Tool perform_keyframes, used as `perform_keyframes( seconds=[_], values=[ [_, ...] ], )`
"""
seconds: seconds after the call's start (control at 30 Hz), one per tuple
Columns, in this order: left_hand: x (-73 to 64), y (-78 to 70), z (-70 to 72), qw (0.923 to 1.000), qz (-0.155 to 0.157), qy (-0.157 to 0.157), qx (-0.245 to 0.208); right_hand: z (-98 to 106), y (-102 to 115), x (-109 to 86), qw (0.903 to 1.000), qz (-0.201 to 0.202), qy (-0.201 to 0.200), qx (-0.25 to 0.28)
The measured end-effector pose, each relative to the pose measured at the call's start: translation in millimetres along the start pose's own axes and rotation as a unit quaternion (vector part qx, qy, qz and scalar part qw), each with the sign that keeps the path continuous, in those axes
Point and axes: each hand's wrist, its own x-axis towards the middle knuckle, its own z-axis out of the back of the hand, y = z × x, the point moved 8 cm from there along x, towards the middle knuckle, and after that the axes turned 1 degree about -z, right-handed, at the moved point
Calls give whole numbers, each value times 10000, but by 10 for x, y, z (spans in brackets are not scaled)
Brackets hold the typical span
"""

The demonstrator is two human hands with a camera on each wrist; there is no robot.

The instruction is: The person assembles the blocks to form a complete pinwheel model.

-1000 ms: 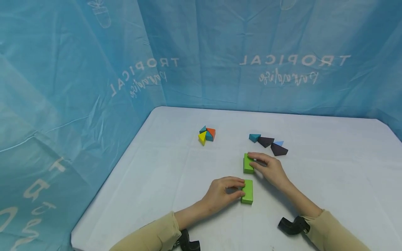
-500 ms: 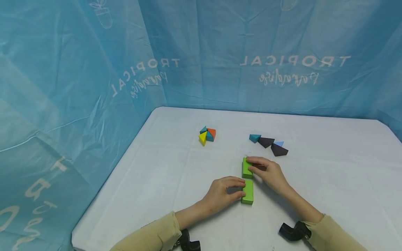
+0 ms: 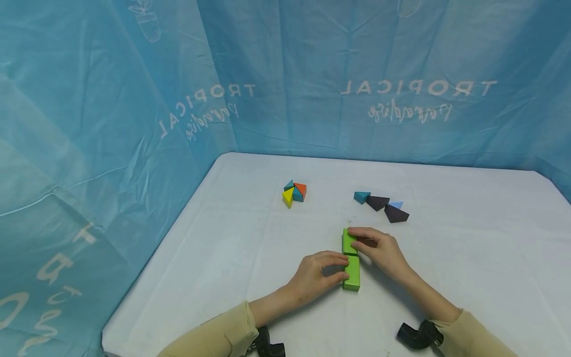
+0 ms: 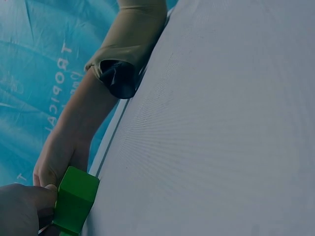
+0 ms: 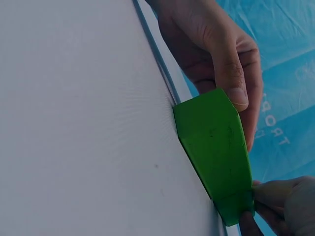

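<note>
Two green rectangular blocks lie end to end on the white table in the head view. My left hand [image 3: 308, 277] holds the near green block [image 3: 353, 278] from its left, with thumb and fingertips at that long side. The right wrist view shows the left thumb [image 5: 238, 98] on this block's edge [image 5: 211, 137]. My right hand [image 3: 384, 252] grips the far green block [image 3: 349, 242], with fingers at its far end and thumb on its right side. Part of the far block is covered by those fingers.
Beyond the hands, a cluster of yellow, orange and teal pieces [image 3: 293, 194] lies at left. To the right is a row with a teal piece [image 3: 362, 197], two black pieces [image 3: 396, 213] and a light blue one [image 3: 396, 204]. Blue printed curtains [image 3: 285, 119] surround the table.
My right hand has drawn the far green block toward the near one, and the gap between them has closed. The left hand and its block have stayed in place.
</note>
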Motion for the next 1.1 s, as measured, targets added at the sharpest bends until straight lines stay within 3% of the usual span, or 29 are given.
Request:
perform_keyframes(
  seconds=[0.5,0.67,0.83,1.0,1.1],
  values=[
    [6,2,-20,9997,-128,35,223,-23,3,-52,10000,34,-3,64],
    [68,-19,31,9999,-90,52,64,60,37,-33,9997,-1,-174,-176],
    [185,-29,126,10000,-47,-68,30,373,150,49,9976,46,-631,-282],
    [235,58,38,9992,248,301,66,862,142,206,9927,11,-1200,-94],
    [231,106,-26,9982,378,452,53,1156,3,312,9888,-230,-1477,-15]
  ],
)
